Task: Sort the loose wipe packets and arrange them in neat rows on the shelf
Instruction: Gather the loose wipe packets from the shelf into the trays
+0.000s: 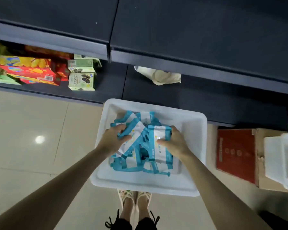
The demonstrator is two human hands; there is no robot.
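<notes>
**Left of view.** At ten o'clock, the lower shelf bay holds red biscuit boxes [32, 72] and green biscuit boxes [81, 81]. No wipe packets are among them.

**Centre.** A white tub [140, 186] stands in front of the shelf [206, 100], at twelve o'clock from the person's feet. Whether it rests on the floor or on the shelf lip cannot be told. Every visible wipe packet [131, 165] lies inside it, in a loose, overlapping blue-and-white heap with no common facing.

- The left hand [115, 140] is at the heap's nine o'clock side, fingers curled over a small bunch of packets and grasping them.
- The right hand [175, 141] is at the three o'clock side. Its thumb is pressed on the face of one upright packet and its fingers are wrapped round the far edge.
- Both hands are engaged, and neither has lifted clear of the tub.

**Shelf beyond the tub.** At twelve o'clock, a cream pouch [160, 76] lies partly under the upper shelf edge. The dark surface around it carries no wipe packets.

**Right of view.** At three o'clock stands a cardboard box [259, 146] with a red flap. Stacked white containers [283, 163] are just beside it.

**Assessment.**
- The task appears to be at its opening stage, with packets being gathered and squared in the tub.
- No row is started on the shelf.
- Sorting, transfer and alignment all appear outstanding.
- The pouch may need shifting if rows run that far.
</notes>
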